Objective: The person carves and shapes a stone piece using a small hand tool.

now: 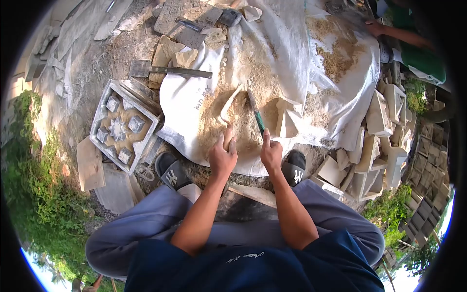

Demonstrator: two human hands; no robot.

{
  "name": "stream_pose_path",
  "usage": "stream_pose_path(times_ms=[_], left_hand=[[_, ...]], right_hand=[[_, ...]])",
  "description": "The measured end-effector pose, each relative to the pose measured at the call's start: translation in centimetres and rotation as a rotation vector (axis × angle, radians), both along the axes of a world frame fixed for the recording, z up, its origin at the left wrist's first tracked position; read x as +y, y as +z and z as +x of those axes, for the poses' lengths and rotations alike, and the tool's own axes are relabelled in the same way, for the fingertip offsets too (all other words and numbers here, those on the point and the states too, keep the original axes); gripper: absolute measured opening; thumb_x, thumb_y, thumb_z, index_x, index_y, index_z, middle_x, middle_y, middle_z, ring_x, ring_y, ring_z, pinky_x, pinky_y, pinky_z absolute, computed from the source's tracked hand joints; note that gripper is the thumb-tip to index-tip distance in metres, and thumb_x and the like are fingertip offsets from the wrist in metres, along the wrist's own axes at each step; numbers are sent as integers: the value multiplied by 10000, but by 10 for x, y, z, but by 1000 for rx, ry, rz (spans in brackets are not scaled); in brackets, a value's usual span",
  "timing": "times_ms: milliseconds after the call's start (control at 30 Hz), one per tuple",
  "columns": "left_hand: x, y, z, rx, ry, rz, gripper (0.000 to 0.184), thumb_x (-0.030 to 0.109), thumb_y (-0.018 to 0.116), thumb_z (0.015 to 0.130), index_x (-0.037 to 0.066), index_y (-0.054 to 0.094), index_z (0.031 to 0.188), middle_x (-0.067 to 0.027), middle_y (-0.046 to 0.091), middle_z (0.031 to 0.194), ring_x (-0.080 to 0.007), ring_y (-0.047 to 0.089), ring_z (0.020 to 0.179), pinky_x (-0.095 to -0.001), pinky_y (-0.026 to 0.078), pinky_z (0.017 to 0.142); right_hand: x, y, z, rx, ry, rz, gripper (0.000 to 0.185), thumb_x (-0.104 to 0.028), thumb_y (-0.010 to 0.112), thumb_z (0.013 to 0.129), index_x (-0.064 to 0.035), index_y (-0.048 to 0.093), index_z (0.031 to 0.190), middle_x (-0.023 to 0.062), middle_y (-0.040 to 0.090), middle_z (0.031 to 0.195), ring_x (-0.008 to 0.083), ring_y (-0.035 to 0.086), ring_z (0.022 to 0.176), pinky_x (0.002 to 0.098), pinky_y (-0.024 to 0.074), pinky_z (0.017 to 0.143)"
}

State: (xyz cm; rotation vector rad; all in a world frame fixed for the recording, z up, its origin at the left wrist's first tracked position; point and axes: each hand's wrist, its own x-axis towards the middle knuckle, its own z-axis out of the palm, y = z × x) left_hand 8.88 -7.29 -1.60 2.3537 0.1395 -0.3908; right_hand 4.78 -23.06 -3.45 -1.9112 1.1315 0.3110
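Observation:
My left hand (224,155) is closed around the wooden handle of a tool with a bent, dust-coated blade (227,109). In my right hand (271,153) is a narrow tool with a green handle (259,121), its dark blade pointing away from me. Both blades reach over a heap of sandy, tan powder (238,109) on a white sack (182,104) between my feet. A pale, angular cast block (288,119) stands just right of the green-handled tool, apart from my hand. The tips of both blades lie at the powder; whether they press into it I cannot tell.
At left lies a hexagonal frame (118,129) with raised star and block shapes. A long flat metal tool (180,72) rests beyond the sack. Stacked cast blocks (377,146) line the right side. Another person's arm (401,35) reaches in at upper right.

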Motion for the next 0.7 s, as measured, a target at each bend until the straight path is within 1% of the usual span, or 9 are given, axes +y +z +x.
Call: stream_pose_path(times_ms=[67, 133, 200, 267, 333, 400, 600, 633, 700], left_hand=[[2, 1, -4, 34, -5, 18, 375, 268, 652, 888, -61, 646, 1067, -269, 669, 843, -429, 661, 774, -465, 515, 712], [2, 1, -2, -8, 2, -8, 360, 262, 645, 893, -55, 648, 1064, -267, 667, 826, -433, 659, 768, -468, 515, 696], [3, 4, -1, 35, 5, -1, 366, 263, 642, 895, -58, 646, 1072, -268, 667, 822, -434, 658, 770, -467, 516, 695], [2, 7, -1, 70, -4, -4, 372, 264, 640, 897, -60, 645, 1079, -268, 666, 819, -436, 657, 771, -465, 516, 694], [2, 4, 0, -13, 14, -35, 379, 262, 636, 900, -61, 640, 1099, -269, 667, 817, -437, 655, 775, -466, 513, 693], [3, 5, 1, 6, 4, -31, 390, 265, 637, 900, -61, 636, 1113, -269, 669, 830, -437, 655, 783, -468, 512, 698], [6, 2, -5, 41, 13, 3, 405, 274, 637, 899, -60, 635, 1127, -273, 670, 848, -440, 653, 796, -480, 507, 709], [4, 3, -3, 57, 11, 12, 405, 275, 637, 899, -60, 636, 1126, -273, 669, 848, -440, 653, 796, -481, 507, 712], [2, 5, -3, 22, 13, 4, 395, 273, 636, 899, -59, 639, 1114, -273, 667, 839, -438, 654, 792, -481, 506, 707]], right_hand=[[2, 6, 0, -84, -16, 21, 742, -511, 494, 992, 48, 427, 509, 72, 327, 444, 150, 319, 463, 421, 267, 451], [2, 0, -8, -118, -19, 67, 730, -494, 496, 998, 35, 406, 502, 48, 322, 448, 134, 313, 469, 397, 249, 444], [5, -8, -15, -276, -29, 109, 720, -478, 493, 1005, 21, 388, 496, 25, 313, 449, 120, 308, 470, 379, 231, 438], [4, -6, -18, -201, -7, 69, 723, -486, 495, 1000, 35, 406, 507, 49, 311, 445, 131, 311, 467, 397, 247, 442], [3, 2, -9, 24, 78, -32, 728, -507, 505, 988, 47, 427, 522, 77, 309, 448, 144, 314, 468, 417, 263, 448], [1, 5, -5, 35, 74, -14, 733, -528, 514, 977, 53, 444, 534, 95, 309, 456, 154, 313, 473, 431, 275, 455], [1, -6, -19, -236, -16, 91, 748, -522, 494, 989, 50, 401, 517, 82, 307, 456, 150, 302, 478, 419, 266, 453], [1, -10, -19, -90, -14, 44, 761, -534, 484, 989, 55, 412, 512, 83, 326, 450, 158, 309, 470, 423, 274, 453], [-2, -8, -16, 7, 26, 18, 765, -537, 479, 989, 58, 433, 511, 83, 346, 450, 162, 323, 462, 423, 285, 452]])
